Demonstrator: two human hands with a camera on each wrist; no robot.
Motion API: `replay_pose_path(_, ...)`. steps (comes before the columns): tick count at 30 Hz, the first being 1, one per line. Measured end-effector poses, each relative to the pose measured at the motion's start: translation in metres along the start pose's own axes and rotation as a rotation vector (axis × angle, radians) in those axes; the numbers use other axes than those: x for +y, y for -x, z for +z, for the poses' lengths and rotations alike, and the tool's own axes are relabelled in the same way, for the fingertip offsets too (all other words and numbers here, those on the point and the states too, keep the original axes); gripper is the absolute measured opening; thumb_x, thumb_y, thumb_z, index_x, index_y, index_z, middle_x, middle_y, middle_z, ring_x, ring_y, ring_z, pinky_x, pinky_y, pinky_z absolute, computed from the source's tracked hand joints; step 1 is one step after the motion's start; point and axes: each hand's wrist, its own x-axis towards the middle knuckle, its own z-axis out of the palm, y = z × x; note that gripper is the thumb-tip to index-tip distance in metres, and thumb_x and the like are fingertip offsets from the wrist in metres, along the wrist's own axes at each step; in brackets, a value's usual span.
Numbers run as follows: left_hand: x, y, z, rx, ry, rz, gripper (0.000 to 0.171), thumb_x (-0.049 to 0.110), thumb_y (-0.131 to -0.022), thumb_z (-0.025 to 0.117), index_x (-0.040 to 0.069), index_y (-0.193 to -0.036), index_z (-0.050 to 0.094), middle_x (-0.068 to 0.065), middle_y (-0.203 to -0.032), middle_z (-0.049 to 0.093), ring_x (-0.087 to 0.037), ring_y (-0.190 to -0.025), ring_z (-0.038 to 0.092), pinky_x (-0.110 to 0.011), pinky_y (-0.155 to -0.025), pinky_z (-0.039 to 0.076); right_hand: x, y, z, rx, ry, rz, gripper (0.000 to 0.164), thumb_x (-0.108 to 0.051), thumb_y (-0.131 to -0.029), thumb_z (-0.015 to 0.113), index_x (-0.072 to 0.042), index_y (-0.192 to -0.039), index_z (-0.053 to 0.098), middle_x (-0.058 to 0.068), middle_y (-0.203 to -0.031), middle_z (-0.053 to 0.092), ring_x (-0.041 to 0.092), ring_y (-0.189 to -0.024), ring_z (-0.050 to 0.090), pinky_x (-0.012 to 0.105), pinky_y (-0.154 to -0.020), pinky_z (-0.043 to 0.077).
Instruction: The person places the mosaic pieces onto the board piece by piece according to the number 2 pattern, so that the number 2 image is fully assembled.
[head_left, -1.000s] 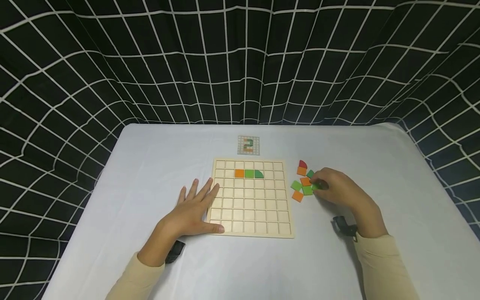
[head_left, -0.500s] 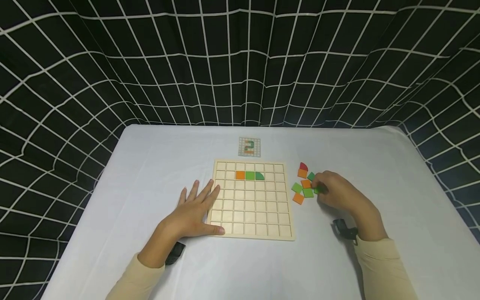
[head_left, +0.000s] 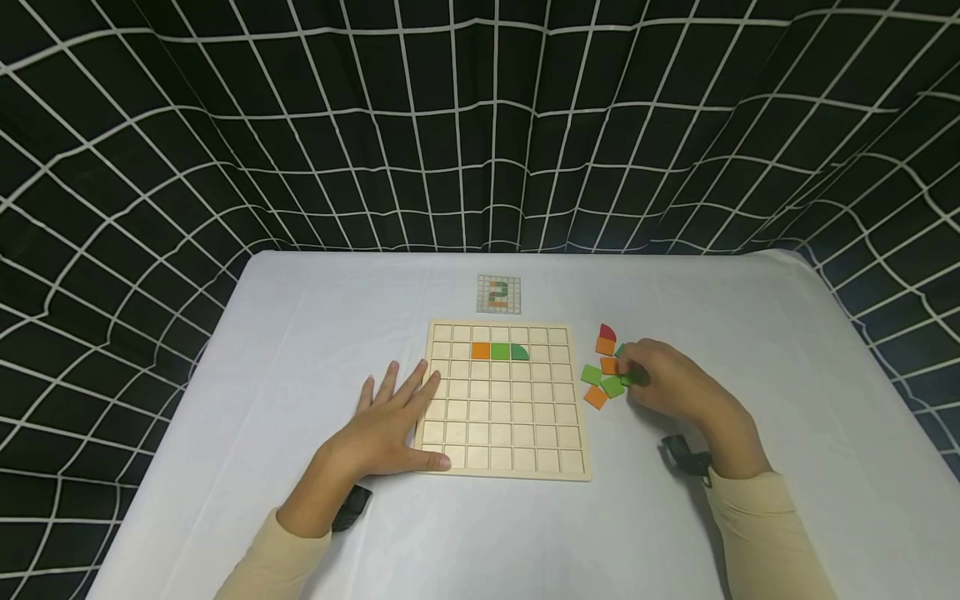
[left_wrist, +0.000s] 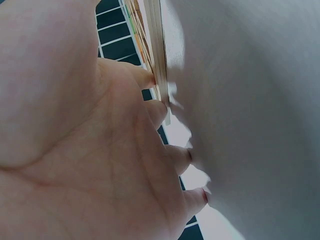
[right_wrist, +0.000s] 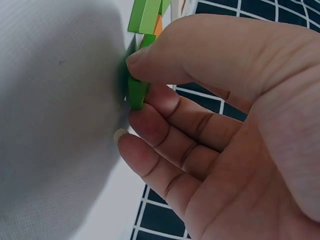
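In the head view, a person's left hand (head_left: 382, 433) lies with fingers spread at the left side of a wooden grid board (head_left: 487, 412), the index fingertip on it and the thumb reaching over its near edge. In the second row from the far edge, side by side, sit an orange square (head_left: 481, 351), a green square (head_left: 500, 352) and a dark green quarter-round (head_left: 519, 352). Just beyond the board a small card (head_left: 498, 295) lies on the white cloth (head_left: 480, 542), showing a coloured figure 2.

To the right of the board is a scatter of loose tiles (head_left: 596, 397), orange and green, with a red quarter-round (head_left: 607, 332) at its far end. The right hand (head_left: 667, 379) is at the right side of this scatter, partly covering it. A black curtain (head_left: 487, 125) with white lines stands behind the table.

The left wrist view shows the palm and spread fingers beside the board's edge.

In the right wrist view, the thumb and fingers pinch a green tile (right_wrist: 137, 94) close to the cloth, with another green tile (right_wrist: 145, 15) nearby.
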Motion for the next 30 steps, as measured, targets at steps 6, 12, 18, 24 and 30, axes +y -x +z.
replay_pose_path(6,0.0,0.0,0.0,0.004,0.001,0.002,0.118,0.068,-0.076,0.075,0.012,-0.162,0.017,-0.011,-0.167,0.002,-0.047,-0.148,-0.008,-0.07,-0.111,-0.004,-0.005,-0.001,0.001,0.003,-0.024,-0.044,0.027,0.012,-0.071,0.074,-0.005,-0.09,0.066,0.003,-0.089,0.062,0.025,-0.086,0.055,0.046,-0.081,0.051)
replay_pose_path(12,0.0,0.001,0.001,0.003,0.031,0.003,0.117,0.067,-0.076,0.075,0.011,-0.162,0.018,-0.012,-0.167,0.004,-0.047,-0.148,-0.008,-0.071,-0.11,-0.004,-0.011,-0.003,0.006,0.03,-0.022,-0.097,0.028,0.012,-0.07,0.074,-0.006,-0.089,0.065,0.002,-0.089,0.061,0.024,-0.087,0.055,0.045,-0.082,0.05)
replay_pose_path(18,0.0,0.001,0.001,0.005,0.034,0.008,0.116,0.067,-0.077,0.074,0.012,-0.162,0.019,-0.011,-0.167,0.005,-0.047,-0.148,-0.008,-0.071,-0.11,-0.003,-0.013,-0.004,0.01,0.047,-0.019,-0.13,0.026,0.01,-0.071,0.077,-0.006,-0.089,0.066,0.003,-0.09,0.063,0.024,-0.087,0.055,0.045,-0.083,0.051)
replay_pose_path(24,-0.001,0.001,0.0,0.009,0.026,0.007,0.117,0.068,-0.076,0.075,0.012,-0.162,0.019,-0.012,-0.167,0.006,-0.048,-0.148,-0.007,-0.072,-0.11,-0.003,-0.018,-0.005,0.012,0.045,-0.025,-0.161,0.025,0.006,-0.073,0.08,-0.008,-0.088,0.066,0.0,-0.088,0.062,0.022,-0.086,0.055,0.045,-0.083,0.05)
replay_pose_path(30,0.0,0.001,0.001,0.006,0.025,0.007,0.117,0.068,-0.076,0.074,0.012,-0.162,0.018,-0.011,-0.167,0.004,-0.047,-0.148,-0.008,-0.071,-0.111,-0.004,-0.024,-0.007,0.016,0.042,-0.013,-0.191,0.027,0.007,-0.073,0.08,-0.011,-0.085,0.064,-0.002,-0.084,0.059,0.02,-0.081,0.052,0.04,-0.076,0.049)
